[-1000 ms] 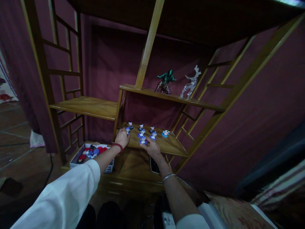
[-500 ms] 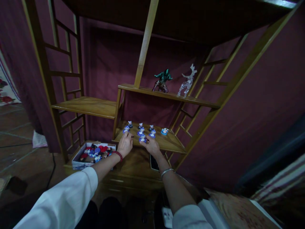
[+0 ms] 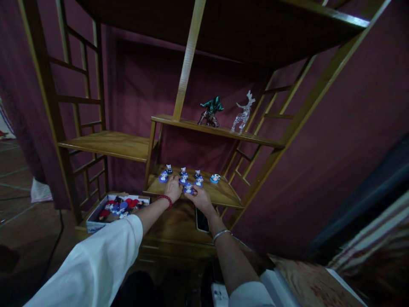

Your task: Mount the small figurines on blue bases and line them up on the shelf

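The left hand [image 3: 173, 189] has moved from the left figure [image 3: 163, 176], now standing free, toward the middle figure [image 3: 183, 178]; its grip I cannot tell. The right hand [image 3: 200, 198] pinches the front figure [image 3: 188, 187], near the shelf's [image 3: 221, 194] front edge.

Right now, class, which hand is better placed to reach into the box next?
Probably the left hand: it is nearer the box, while the right hand is at the front purple figurine.

Figurines [image 3: 183, 178] stand in rows on a shelf [image 3: 223, 195], right of the box [image 3: 93, 226].
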`<state>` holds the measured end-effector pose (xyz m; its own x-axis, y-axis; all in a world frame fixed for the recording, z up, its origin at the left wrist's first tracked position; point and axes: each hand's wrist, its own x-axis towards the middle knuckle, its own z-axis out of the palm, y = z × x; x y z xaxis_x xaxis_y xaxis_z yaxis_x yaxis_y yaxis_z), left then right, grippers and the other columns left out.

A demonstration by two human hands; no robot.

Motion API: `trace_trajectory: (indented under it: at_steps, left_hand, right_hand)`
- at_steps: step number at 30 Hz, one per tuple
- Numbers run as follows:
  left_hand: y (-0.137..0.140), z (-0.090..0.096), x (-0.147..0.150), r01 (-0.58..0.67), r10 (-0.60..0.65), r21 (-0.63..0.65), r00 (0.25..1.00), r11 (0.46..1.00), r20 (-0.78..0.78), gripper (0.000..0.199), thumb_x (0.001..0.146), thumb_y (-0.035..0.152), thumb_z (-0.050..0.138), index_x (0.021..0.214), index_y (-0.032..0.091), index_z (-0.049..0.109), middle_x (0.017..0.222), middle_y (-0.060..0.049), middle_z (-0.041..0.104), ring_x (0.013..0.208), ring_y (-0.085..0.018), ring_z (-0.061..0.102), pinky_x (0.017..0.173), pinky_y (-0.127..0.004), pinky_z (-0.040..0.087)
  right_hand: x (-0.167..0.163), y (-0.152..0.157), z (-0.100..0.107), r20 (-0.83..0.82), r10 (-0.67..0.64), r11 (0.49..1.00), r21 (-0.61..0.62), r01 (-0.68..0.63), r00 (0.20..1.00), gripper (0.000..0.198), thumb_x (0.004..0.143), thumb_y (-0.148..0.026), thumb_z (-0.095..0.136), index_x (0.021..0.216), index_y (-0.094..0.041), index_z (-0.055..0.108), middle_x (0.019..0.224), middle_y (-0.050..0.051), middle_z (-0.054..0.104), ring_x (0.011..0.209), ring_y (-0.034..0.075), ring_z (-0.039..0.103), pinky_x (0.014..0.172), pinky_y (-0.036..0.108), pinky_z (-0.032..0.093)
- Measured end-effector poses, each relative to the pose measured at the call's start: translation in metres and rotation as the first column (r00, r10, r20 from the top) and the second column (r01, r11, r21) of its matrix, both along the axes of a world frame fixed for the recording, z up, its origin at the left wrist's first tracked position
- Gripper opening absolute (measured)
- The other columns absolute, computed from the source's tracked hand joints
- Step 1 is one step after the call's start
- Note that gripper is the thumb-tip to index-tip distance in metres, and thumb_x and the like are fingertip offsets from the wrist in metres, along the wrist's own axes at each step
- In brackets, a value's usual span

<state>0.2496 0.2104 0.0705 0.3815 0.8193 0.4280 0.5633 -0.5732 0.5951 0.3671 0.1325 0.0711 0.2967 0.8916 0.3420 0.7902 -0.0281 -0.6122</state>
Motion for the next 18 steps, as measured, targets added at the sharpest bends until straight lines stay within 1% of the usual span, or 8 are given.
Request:
trace_trajectory:
  at_steps: [5,9,12,18]
  left_hand:
    - [0.005,0.008,0.011,-0.078,0.066,-0.076,0.987,0.994,-0.147,0.031,0.077,0.031,0.051,0.105,0.017,0.051,0.109,-0.011,0.054,0.096,-0.020,0.056,0.079,-0.028,0.042]
    - [0.006,0.011,0.017,-0.108,0.085,-0.081,0.966,0.991,-0.245,0.030,0.077,0.032,0.048,0.103,0.019,0.052,0.106,-0.011,0.056,0.089,-0.022,0.059,0.072,-0.030,0.045]
    - [0.008,0.011,0.019,-0.118,0.098,-0.055,0.955,0.992,-0.282,0.028,0.076,0.031,0.047,0.099,0.018,0.055,0.106,-0.012,0.057,0.088,-0.023,0.060,0.070,-0.031,0.046]
    - [0.012,0.012,0.019,-0.091,0.071,-0.051,0.945,0.995,-0.318,0.027,0.076,0.033,0.047,0.094,0.017,0.059,0.103,-0.012,0.058,0.087,-0.022,0.060,0.069,-0.029,0.046]
  right_hand:
    - [0.003,0.001,-0.003,0.021,-0.018,1.000,0.002,0.018,1.000,0.020,0.064,-0.035,0.061,0.079,-0.022,0.057,0.081,-0.001,0.064,0.075,0.013,0.059,0.067,0.021,0.043]
    - [0.004,0.002,-0.005,0.060,-0.029,0.999,0.021,0.027,0.998,0.019,0.065,-0.036,0.059,0.077,-0.022,0.057,0.078,-0.001,0.064,0.074,0.013,0.059,0.066,0.021,0.042]
    - [0.005,0.003,-0.006,0.086,-0.042,0.999,0.008,0.042,0.995,0.019,0.065,-0.037,0.059,0.074,-0.021,0.056,0.076,-0.001,0.063,0.073,0.013,0.058,0.064,0.021,0.041]
    - [0.005,0.003,-0.005,0.049,-0.032,1.000,0.001,0.032,0.998,0.021,0.065,-0.037,0.059,0.079,-0.022,0.058,0.080,0.000,0.064,0.076,0.014,0.058,0.066,0.021,0.042]
